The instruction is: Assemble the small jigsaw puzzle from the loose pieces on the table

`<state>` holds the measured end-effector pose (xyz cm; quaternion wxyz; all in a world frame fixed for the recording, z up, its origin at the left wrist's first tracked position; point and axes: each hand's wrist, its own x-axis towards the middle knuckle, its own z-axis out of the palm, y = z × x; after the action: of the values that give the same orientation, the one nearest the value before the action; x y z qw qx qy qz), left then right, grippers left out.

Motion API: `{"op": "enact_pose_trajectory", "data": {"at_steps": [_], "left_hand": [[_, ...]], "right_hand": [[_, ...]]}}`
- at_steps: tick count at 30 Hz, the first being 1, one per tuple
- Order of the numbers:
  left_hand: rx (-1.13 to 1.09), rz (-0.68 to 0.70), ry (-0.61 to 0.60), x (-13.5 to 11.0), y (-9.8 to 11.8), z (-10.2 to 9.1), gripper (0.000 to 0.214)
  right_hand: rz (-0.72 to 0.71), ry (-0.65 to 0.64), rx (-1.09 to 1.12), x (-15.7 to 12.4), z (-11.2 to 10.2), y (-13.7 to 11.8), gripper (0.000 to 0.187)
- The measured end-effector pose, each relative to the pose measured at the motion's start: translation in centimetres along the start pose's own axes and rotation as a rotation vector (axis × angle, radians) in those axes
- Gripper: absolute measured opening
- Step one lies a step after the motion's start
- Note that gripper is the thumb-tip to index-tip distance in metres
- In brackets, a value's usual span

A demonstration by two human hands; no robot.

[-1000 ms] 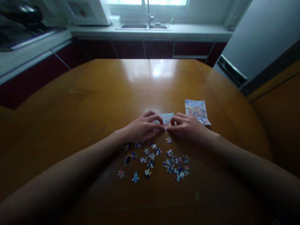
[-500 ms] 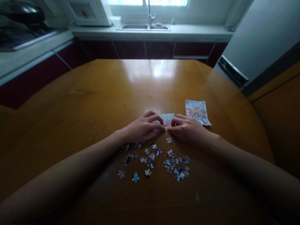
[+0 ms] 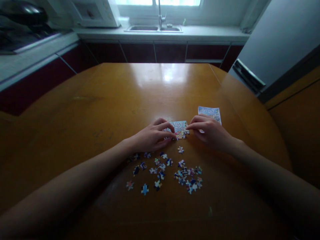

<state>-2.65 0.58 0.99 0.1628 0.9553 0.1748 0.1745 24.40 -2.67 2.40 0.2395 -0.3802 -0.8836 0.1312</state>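
Note:
A partly joined jigsaw puzzle (image 3: 180,125) with a light blue top and a many-coloured lower edge lies flat on the table. Across its left side rests my left hand (image 3: 156,135), thumb and index finger closed together on a puzzle piece at the lower edge; that piece is mostly hidden. My right hand (image 3: 208,130) is at the puzzle's right edge, index finger stretched out and touching it, thumb apart below. Just under the puzzle lies a single loose puzzle piece (image 3: 180,149). My right hand covers the lower part of a printed picture sheet (image 3: 209,111).
Several loose pieces (image 3: 160,170) are scattered nearer to me, with a denser pile (image 3: 191,176) to their right. All lie on a brown wooden table (image 3: 112,100). Beyond stand a counter with a sink (image 3: 143,28), a stove at left, and a fridge (image 3: 277,43) at right.
My right hand has moved right and slightly up, from the puzzle's lower edge to its right edge, now partly covering the picture sheet. My left hand has stayed in place.

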Motion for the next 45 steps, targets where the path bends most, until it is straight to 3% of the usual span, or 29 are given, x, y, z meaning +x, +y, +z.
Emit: {"op": "enact_pose_trajectory", "data": {"at_steps": [9, 14, 20, 29, 32, 37, 39, 42, 45], "left_hand": [[0.003, -0.004, -0.007, 0.0, 0.0, -0.1, 0.026], [-0.008, -0.008, -0.005, -0.1, -0.1, -0.1, 0.027], [0.0, -0.018, -0.015, -0.1, 0.0, -0.1, 0.027], [-0.022, -0.023, -0.017, -0.1, -0.2, 0.1, 0.028], [-0.036, -0.034, -0.024, -0.1, -0.2, -0.1, 0.029], [-0.113, -0.065, -0.036, -0.1, -0.2, -0.6, 0.028], [-0.149, -0.08, -0.021, -0.1, -0.3, -0.7, 0.028], [-0.19, -0.12, 0.045, -0.2, -0.5, -0.8, 0.028], [-0.207, -0.195, 0.18, -0.2, -0.9, -0.6, 0.032]], "right_hand": [[-0.014, -0.182, -0.087, -0.2, 0.4, -0.7, 0.025], [0.035, -0.162, -0.022, -0.1, 0.7, -0.6, 0.024], [0.12, -0.003, 0.043, 0.1, 0.7, -0.3, 0.031], [0.026, -0.113, -0.01, 0.0, 1.3, -1.1, 0.027], [0.05, -0.041, 0.062, 0.2, 1.2, -1.0, 0.031], [0.187, 0.245, 0.117, 0.2, -0.3, -0.1, 0.03], [0.226, 0.274, 0.105, 0.1, -0.9, 0.1, 0.029], [0.265, 0.195, 0.088, -0.3, -1.4, 0.2, 0.027], [0.304, 0.033, 0.054, -0.8, -1.6, -0.3, 0.025]]}}
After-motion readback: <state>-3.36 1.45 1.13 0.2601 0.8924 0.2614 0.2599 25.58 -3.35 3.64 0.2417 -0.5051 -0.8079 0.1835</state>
